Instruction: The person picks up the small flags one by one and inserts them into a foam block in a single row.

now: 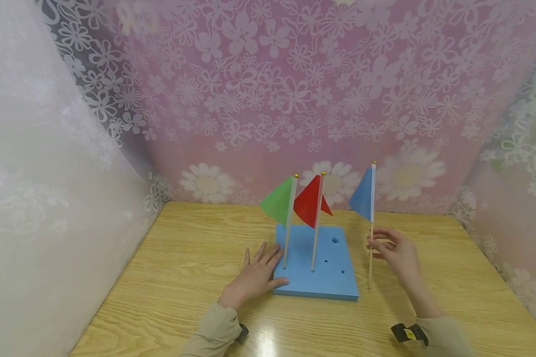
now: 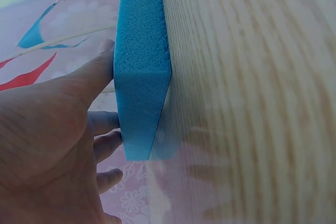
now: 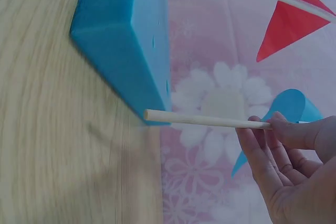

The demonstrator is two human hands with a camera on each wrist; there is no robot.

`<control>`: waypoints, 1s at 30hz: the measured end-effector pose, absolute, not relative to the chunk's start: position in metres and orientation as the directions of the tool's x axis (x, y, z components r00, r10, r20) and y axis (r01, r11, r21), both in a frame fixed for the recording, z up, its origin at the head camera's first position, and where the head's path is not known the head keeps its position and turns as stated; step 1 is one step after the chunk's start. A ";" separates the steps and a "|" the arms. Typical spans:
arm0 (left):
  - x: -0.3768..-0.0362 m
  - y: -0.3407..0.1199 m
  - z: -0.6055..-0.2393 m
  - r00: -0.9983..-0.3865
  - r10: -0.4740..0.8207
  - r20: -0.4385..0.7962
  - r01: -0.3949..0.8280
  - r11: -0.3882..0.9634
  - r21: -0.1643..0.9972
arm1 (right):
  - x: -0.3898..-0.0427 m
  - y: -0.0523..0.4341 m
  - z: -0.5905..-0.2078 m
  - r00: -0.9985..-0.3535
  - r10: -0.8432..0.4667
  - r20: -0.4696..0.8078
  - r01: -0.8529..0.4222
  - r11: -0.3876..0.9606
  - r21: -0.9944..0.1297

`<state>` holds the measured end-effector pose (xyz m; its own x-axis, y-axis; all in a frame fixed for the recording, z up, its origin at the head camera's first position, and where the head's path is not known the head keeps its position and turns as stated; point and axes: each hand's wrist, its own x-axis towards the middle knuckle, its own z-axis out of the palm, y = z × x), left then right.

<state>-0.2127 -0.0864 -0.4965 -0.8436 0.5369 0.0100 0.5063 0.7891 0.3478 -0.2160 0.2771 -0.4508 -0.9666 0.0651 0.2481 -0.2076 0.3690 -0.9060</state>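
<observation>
Two flags standing in the foam, a third held beside it

On the left, the left hand (image 1: 258, 272) lies flat on the wooden table (image 1: 174, 263), palm down, the forearm coming in from the lower edge of the head view in a beige sleeve (image 1: 212, 332). Its fingers are straight and spread, and their tips press against the left edge of the blue foam block (image 1: 326, 277); the left wrist view shows the thumb (image 2: 92, 74) laid against the block's side (image 2: 142, 77). It grips nothing.

The block rests flat on the table near the middle. A green flag (image 1: 279, 203) stands upright in it at the left, its stick just beside the left fingertips. To its right a red flag (image 1: 310, 201) stands upright too. Further right the top of the block shows several open holes (image 1: 335, 240).

Right of the block, clear of it, the right hand (image 1: 395, 253) is raised off the table with the wrist bent back, a dark strap (image 1: 408, 333) around the forearm. Thumb and fingertips (image 3: 286, 129) pinch the thin wooden stick of the blue flag (image 1: 364, 198) around its middle; the other fingers curl loosely. The stick is upright, its cloth well above the hand, and its lower end (image 3: 152, 115) hangs near the block's right edge, above the table
</observation>
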 end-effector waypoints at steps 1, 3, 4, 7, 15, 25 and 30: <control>-0.213 -0.086 -0.497 -0.844 0.537 0.009 0.506 0.789 0.348 | -0.217 0.274 -0.450 -0.965 0.067 0.253 -0.215 0.351 -0.912; -0.213 -0.086 -0.496 -0.844 0.537 0.007 0.506 0.789 0.348 | -0.218 0.269 -0.449 -0.961 0.069 0.268 -0.235 0.310 -0.921; -0.213 -0.086 -0.496 -0.844 0.537 0.007 0.505 0.790 0.348 | -0.219 0.266 -0.449 -0.959 0.070 0.276 -0.244 0.292 -0.925; -0.213 -0.086 -0.496 -0.844 0.536 0.006 0.505 0.790 0.348 | -0.220 0.258 -0.449 -0.951 0.073 0.300 -0.274 0.246 -0.930; -0.212 -0.086 -0.494 -0.846 0.534 0.003 0.500 0.791 0.352 | -0.224 0.239 -0.453 -0.926 0.054 0.374 -0.361 0.162 -0.918; -0.211 -0.086 -0.494 -0.847 0.532 -0.001 0.497 0.791 0.355 | -0.225 0.230 -0.459 -0.903 0.057 0.427 -0.405 0.225 -0.886; -0.212 -0.086 -0.494 -0.848 0.531 -0.004 0.494 0.791 0.362 | -0.225 0.228 -0.463 -0.901 0.050 0.430 -0.410 0.222 -0.885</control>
<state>-0.2118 -0.0858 -0.4943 -0.8475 0.5308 -0.0042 0.4936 0.7910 0.3616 -0.2254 0.2277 -0.4633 -0.9014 0.0502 0.4300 -0.4097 0.2216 -0.8849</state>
